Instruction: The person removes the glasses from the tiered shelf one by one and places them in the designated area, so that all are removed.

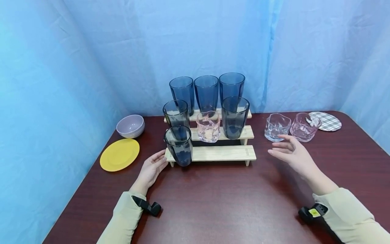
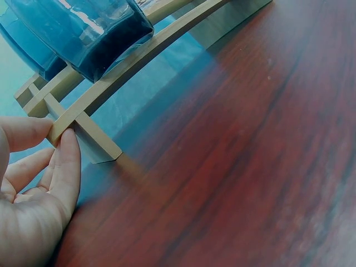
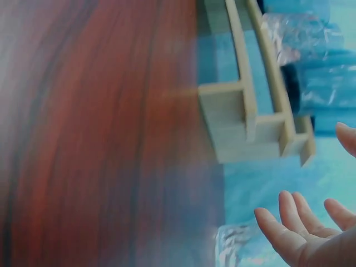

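A three-step wooden rack (image 1: 223, 153) stands in the middle of the table. My left hand (image 1: 151, 169) pinches the left end of its lowest step between thumb and fingertips, plain in the left wrist view. Close to those fingers, a dark blue tumbler (image 1: 179, 149) sits on that step. On the middle step, a pinkish wavy glass (image 1: 208, 127) is between two more dark tumblers. Three blue tumblers (image 1: 206, 93) line the top step. My right hand (image 1: 294, 156), fingers spread and holding nothing, hovers right of the rack, just in front of a clear wavy glass (image 1: 275, 126).
Beside the clear glass is a pink-tinted wavy glass (image 1: 301, 130), with a plaid round mat (image 1: 330, 122) behind it. At the left are a lavender bowl (image 1: 131, 125) and a yellow plate (image 1: 120, 155). Blue curtains (image 1: 146, 51) hang along the table's back and sides.
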`<state>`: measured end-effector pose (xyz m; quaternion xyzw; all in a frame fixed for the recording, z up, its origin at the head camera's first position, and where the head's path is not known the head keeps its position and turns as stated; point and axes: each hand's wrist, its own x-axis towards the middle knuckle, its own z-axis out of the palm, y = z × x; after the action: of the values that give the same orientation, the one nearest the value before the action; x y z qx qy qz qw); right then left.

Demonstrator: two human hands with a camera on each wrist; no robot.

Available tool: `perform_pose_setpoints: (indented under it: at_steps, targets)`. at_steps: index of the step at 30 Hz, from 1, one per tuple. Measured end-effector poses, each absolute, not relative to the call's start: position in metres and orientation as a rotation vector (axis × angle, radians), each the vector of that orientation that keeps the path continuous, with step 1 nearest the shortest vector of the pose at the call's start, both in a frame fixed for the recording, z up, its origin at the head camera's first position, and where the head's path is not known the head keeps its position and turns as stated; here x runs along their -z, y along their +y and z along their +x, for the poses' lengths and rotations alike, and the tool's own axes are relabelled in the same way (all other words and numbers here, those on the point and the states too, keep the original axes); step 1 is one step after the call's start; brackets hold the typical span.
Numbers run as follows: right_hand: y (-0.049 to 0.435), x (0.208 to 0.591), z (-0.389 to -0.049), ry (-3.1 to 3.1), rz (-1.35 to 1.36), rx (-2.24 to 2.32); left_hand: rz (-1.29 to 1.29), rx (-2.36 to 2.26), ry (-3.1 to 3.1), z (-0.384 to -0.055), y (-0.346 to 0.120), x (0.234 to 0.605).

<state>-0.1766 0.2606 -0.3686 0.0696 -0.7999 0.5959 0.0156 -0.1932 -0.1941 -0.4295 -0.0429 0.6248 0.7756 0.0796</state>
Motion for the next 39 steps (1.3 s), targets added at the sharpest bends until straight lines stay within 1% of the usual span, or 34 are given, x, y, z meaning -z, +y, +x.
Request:
perform_pose_setpoints:
  at_steps: [3,12,22,31,39]
  targets:
    - [0.25,0.364,-0.172,-2.441,0.282,-1.871,-0.128,-2.325,1.867,-0.193,-0.194,0.429]
    - [0.212,0.349,-0.161,-2.532,0.46,-1.643,-0.139,-2.329,1.857,-0.193,-0.195,0.428]
    - [0.166,0.333,-0.162,-2.563,0.577,-1.723,-0.136,-2.33,1.866,-0.195,-0.194,0.429]
    - [0.126,0.336,-0.17,-2.584,0.74,-1.802,-0.15,-2.351,1.84,-0.194,-0.194,0.427]
    - [0.093,0.342,-0.175,-2.528,0.785,-1.771,-0.138,-2.339,1.841,-0.194,-0.194,0.429]
